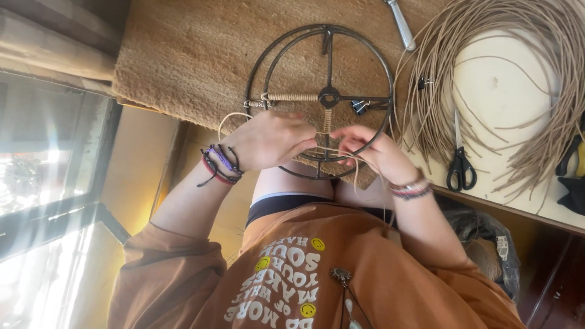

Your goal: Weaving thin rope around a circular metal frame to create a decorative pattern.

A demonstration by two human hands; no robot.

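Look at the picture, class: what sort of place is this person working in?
Probably a home craft corner or small weaving workshop. A round metal frame lies on a woven mat, both hands working cord onto its spokes, with a big coil of tan cord and black scissors on the worktop beside it.

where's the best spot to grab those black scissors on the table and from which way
Take the scissors by the two black finger loops. They lie flat on the pale tabletop with the loops toward the person and the closed blades pointing away, so come from the near table edge with the right hand. The coil of tan cord lies close about the blades, while the loops look clear.
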